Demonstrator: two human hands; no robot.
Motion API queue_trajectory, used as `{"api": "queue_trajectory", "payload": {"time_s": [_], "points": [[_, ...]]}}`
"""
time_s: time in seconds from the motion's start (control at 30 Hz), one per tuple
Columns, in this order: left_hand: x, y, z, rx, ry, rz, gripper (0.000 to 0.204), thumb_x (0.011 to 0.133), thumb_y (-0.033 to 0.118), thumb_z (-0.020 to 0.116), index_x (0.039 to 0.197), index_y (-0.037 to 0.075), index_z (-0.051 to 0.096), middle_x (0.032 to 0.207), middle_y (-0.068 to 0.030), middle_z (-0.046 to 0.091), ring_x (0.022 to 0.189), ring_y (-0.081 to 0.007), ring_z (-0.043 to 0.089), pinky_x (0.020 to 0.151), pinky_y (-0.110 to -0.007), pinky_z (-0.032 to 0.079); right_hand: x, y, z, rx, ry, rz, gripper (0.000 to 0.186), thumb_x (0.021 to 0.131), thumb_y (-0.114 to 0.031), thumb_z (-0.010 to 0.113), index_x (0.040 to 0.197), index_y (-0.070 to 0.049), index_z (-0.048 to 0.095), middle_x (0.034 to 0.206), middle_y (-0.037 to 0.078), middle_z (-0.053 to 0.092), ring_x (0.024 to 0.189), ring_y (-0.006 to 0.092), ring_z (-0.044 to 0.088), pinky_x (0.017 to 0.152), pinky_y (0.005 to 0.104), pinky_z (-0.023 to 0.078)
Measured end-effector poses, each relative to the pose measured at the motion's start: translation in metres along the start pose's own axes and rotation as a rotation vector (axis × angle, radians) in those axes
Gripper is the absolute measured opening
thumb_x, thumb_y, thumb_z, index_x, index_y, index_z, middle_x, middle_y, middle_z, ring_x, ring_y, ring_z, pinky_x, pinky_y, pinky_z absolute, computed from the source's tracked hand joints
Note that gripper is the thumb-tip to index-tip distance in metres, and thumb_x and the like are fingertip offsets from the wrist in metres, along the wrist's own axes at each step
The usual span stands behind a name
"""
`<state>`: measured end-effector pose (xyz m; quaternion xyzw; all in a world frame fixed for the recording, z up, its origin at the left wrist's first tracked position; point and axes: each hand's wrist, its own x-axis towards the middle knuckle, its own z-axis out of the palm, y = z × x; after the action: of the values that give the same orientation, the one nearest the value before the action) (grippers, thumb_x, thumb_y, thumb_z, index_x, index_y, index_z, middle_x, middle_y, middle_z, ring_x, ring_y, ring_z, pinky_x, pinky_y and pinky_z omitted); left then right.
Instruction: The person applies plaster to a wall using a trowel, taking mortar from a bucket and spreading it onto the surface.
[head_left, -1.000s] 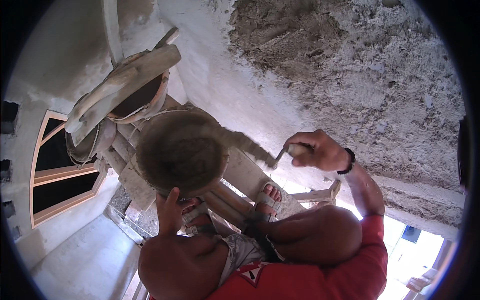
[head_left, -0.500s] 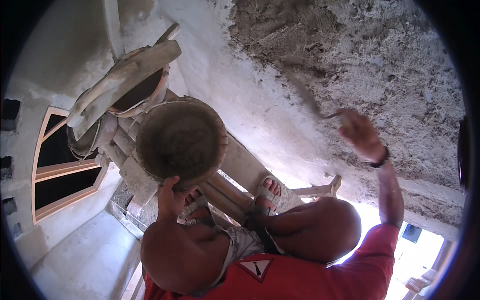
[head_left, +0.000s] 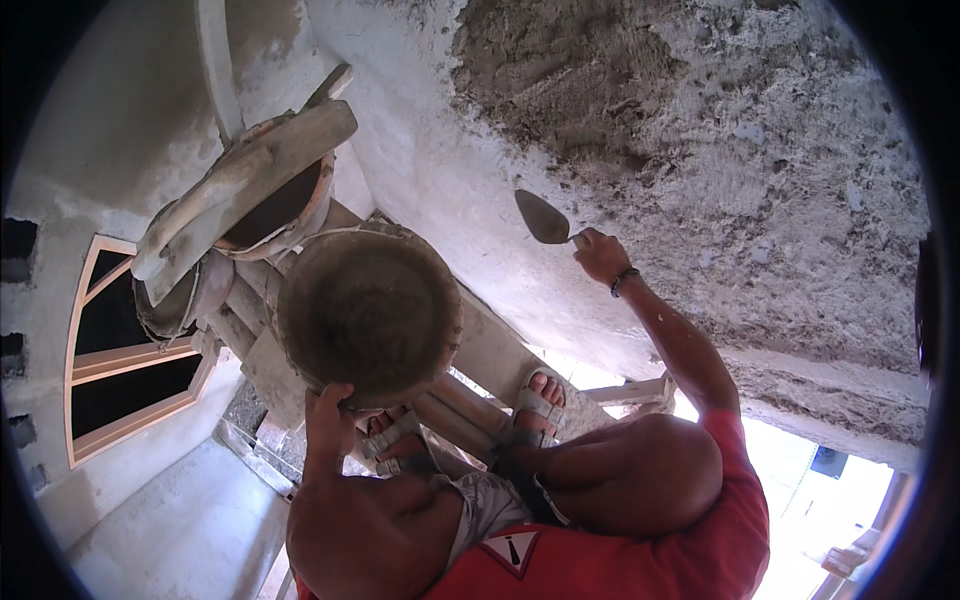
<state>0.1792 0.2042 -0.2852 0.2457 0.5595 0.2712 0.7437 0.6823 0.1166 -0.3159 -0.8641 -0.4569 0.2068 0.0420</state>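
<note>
My right hand (head_left: 600,258) grips the handle of a pointed trowel (head_left: 540,214), whose dark blade is held up at the rough wall (head_left: 760,200), just below a wet grey mortar patch (head_left: 560,90). Whether the blade touches the wall I cannot tell. Low in the middle-left, my left hand (head_left: 330,420) holds the near rim of a round bucket (head_left: 445,325) with dark grey mortar (head_left: 365,320) coating its bottom and inside.
More crusted buckets (head_left: 205,295) sit at upper left beneath a plank (head_left: 300,140). My sandalled feet (head_left: 538,410) rest on wooden boards (head_left: 495,360) with gaps showing below. A wooden window frame (head_left: 130,365) is in the left wall; bright daylight shows at lower right.
My right hand swung the mortar-laden trowel from beside the bucket right toward the wall, then leftward to higher on it; the blade now carries no visible lump. My left hand stayed on the rim.
</note>
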Motion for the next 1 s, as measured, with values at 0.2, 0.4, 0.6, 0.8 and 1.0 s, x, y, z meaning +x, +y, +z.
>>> {"api": "queue_trajectory", "payload": {"time_s": [0.2,0.4,0.6,0.8,1.0], "points": [[-0.002,0.003,0.004,0.049,0.023,0.015,0.045,0.082,0.008,0.055,0.124,-0.007,0.044,0.120,-0.0199,0.053,0.104,-0.0348,0.062,0.076,-0.048,0.063,0.002,0.008,-0.034,0.158,0.182,0.110,0.031,0.082,-0.026,0.066,0.108,-0.009,0.065,0.100,0.022,0.068,0.094,0.0415,0.065,0.082,0.0494,0.052],[-0.001,0.004,0.003,-0.130,-0.015,-0.024,0.055,0.078,0.004,0.060,0.129,0.001,0.039,0.118,-0.0189,0.052,0.103,-0.0355,0.060,0.073,-0.051,0.063,-0.035,-0.007,-0.063,0.211,0.368,0.036,0.034,0.082,-0.021,0.068,0.113,-0.007,0.064,0.097,0.023,0.068,0.092,0.0398,0.066,0.078,0.0447,0.053],[0.002,-0.001,0.000,-0.097,0.006,-0.032,0.053,0.079,0.006,0.059,0.128,-0.001,0.040,0.118,-0.0183,0.052,0.105,-0.0337,0.060,0.075,-0.049,0.062,-0.070,-0.001,-0.099,0.217,0.470,0.040,0.038,0.083,-0.018,0.069,0.117,-0.006,0.062,0.094,0.023,0.069,0.090,0.0386,0.068,0.076,0.0420,0.054],[0.002,-0.003,-0.006,0.060,-0.048,0.021,0.044,0.080,0.002,0.058,0.121,-0.005,0.041,0.118,-0.0165,0.048,0.105,-0.0307,0.057,0.075,-0.045,0.063,-0.112,0.001,-0.147,0.021,0.518,-0.033,0.037,0.083,-0.014,0.068,0.119,-0.006,0.062,0.096,0.022,0.069,0.088,0.0380,0.069,0.075,0.0429,0.056],[0.003,-0.006,-0.006,0.089,-0.057,0.033,0.042,0.082,-0.002,0.056,0.122,-0.005,0.044,0.121,-0.0154,0.044,0.109,-0.0292,0.055,0.075,-0.042,0.064,-0.146,-0.005,-0.191,-0.220,0.606,-0.142,0.035,0.083,-0.010,0.066,0.117,-0.004,0.062,0.103,0.019,0.069,0.084,0.0351,0.070,0.073,0.0426,0.057]]}}
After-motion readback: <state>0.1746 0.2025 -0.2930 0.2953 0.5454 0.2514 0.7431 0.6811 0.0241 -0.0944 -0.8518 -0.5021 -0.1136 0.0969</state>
